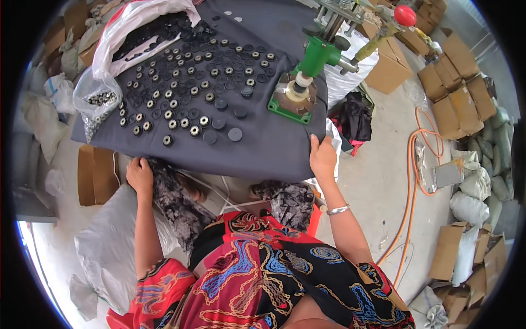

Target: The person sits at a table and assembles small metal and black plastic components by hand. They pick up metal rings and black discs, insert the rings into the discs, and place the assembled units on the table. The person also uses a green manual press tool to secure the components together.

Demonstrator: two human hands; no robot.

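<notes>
A dark grey tablecloth [257,148] covers the table in front of me. At its near left edge my left hand [140,174] is closed, fingers curled on the cloth's border. My right hand [323,157] grips the cloth at the near right corner, thumb on top. Black round caps with metal ring centres [172,104] lie spread over the left half, with several plain black discs [235,134] near the front. A green hand press [315,66] with a red ball knob [405,16] on its lever stands at the right, beyond my right hand.
At the table's left, an opened white sack [104,55] spills black pieces beside a clear bag of small metal parts [98,101]. Cardboard boxes [457,93] and sacks line the right side. An orange hose [411,175] runs over the floor. A big white sack [115,236] lies below my left forearm.
</notes>
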